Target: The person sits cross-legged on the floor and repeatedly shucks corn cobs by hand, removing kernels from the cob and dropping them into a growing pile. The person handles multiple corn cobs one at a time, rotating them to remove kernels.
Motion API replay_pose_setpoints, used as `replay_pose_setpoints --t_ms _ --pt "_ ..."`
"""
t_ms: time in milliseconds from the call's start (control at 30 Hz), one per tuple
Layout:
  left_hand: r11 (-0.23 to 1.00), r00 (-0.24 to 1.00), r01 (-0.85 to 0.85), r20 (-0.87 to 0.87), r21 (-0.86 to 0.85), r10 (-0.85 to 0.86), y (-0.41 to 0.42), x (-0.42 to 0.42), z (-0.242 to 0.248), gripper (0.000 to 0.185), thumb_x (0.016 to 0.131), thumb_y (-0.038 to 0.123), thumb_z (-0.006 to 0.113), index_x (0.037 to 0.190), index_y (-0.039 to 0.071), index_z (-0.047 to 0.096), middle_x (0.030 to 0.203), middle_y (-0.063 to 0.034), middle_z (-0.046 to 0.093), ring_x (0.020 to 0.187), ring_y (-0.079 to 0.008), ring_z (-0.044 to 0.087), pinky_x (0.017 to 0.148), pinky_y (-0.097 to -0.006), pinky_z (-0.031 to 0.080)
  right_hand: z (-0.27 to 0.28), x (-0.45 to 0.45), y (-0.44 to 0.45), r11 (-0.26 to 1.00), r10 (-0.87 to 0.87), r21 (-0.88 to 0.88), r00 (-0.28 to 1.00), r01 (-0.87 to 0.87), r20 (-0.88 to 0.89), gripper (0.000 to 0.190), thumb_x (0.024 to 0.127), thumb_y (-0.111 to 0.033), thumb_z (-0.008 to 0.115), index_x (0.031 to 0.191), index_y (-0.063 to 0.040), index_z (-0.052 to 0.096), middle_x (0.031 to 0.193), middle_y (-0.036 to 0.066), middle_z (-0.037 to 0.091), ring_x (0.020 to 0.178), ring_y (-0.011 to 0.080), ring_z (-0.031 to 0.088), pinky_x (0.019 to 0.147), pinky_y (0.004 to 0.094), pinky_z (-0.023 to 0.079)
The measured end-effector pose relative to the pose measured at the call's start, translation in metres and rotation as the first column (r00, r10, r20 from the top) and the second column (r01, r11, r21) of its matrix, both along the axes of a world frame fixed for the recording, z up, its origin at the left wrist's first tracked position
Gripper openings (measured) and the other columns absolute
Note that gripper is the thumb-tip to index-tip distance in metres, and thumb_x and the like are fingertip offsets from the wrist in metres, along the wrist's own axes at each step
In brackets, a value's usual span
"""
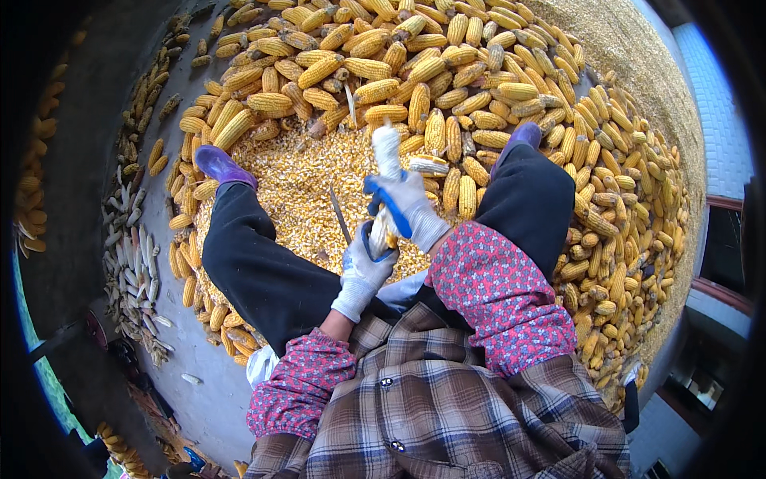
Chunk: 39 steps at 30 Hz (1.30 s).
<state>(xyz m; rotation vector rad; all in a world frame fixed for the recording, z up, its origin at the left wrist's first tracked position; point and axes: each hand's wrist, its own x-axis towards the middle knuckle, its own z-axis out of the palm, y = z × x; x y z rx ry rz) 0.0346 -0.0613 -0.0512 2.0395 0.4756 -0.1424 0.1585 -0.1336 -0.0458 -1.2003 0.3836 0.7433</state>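
My left hand [366, 263], in a white and blue work glove, is closed around the lower end of a pale corn cob [380, 236] with a few yellow kernels on it. Above it, my right hand [398, 200], gloved the same way, grips a whitish cob [386, 149] that points away from me and is somewhat blurred. Whether the two hands hold one cob or two pieces pressed together, I cannot tell. A thin dark rod [339, 214] lies on the loose kernels [287, 179] between my legs, just left of my hands.
Yellow ears of corn [371, 69] are heaped in front of my purple shoes [224, 166] and along my right side [622, 239]. Bare cobs [134, 263] lie on the grey floor [191, 407] at the left. Loose grain [634, 54] spreads at the far right.
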Motion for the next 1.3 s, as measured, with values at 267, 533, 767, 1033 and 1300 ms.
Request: replay_pose_setpoints --t_ms 267,533,767,1033,1300 --pt "0.231 0.951 -0.278 -0.301 -0.932 -0.072 0.025 0.006 0.040 0.020 0.084 0.018 0.059 0.096 0.005 0.050 0.067 -0.0059 0.051 0.047 -0.0168 0.050 0.040 -0.0275 0.042 0.022 -0.001 -0.015 0.846 0.185 0.478 0.970 -0.238 0.155 0.031 0.083 -0.011 0.061 0.111 0.002 0.056 0.107 0.010 0.059 0.093 0.0211 0.061 0.084 0.0351 0.049" --pt "0.975 0.961 0.101 -0.275 0.198 -0.044 0.007 0.009 0.001 0.040 0.071 0.017 0.067 0.104 0.001 0.050 0.086 -0.0213 0.064 0.082 -0.0334 0.063 0.071 -0.0422 0.050 -0.041 -0.025 0.006 0.980 0.067 -0.192 0.992 -0.045 0.111 0.013 0.076 0.002 0.063 0.088 0.002 0.059 0.075 0.008 0.062 0.062 0.0170 0.062 0.056 0.0280 0.052" --pt "0.681 0.942 -0.231 -0.335 -0.695 -0.023 0.017 0.007 0.015 0.025 0.080 0.013 0.062 0.099 0.001 0.053 0.075 -0.0042 0.057 0.057 -0.0144 0.054 0.050 -0.0283 0.046 0.004 -0.010 -0.006 0.965 0.090 0.257 0.980 -0.043 -0.175 0.026 0.077 -0.009 0.068 0.100 0.000 0.059 0.086 0.008 0.063 0.074 0.0168 0.062 0.067 0.0314 0.053" --pt "0.936 0.941 -0.091 -0.337 -0.340 -0.031 -0.002 0.004 -0.005 0.031 0.071 0.014 0.067 0.095 -0.001 0.054 0.075 -0.0138 0.063 0.063 -0.0215 0.064 0.052 -0.0360 0.051 -0.022 -0.024 0.005 0.990 -0.122 0.055 0.982 0.131 -0.141 0.017 0.076 -0.005 0.067 0.091 -0.004 0.059 0.071 0.007 0.059 0.057 0.0178 0.059 0.047 0.0322 0.050" --pt "0.177 0.885 -0.414 -0.440 -0.893 -0.153 0.027 0.015 0.039 0.021 0.083 0.014 0.059 0.098 0.004 0.048 0.062 -0.0041 0.047 0.044 -0.0139 0.045 0.039 -0.0264 0.039 0.018 -0.004 -0.010 0.836 0.147 0.538 0.988 -0.103 -0.039 0.034 0.080 -0.013 0.063 0.111 -0.001 0.056 0.094 0.011 0.062 0.077 0.0204 0.063 0.072 0.0356 0.054"
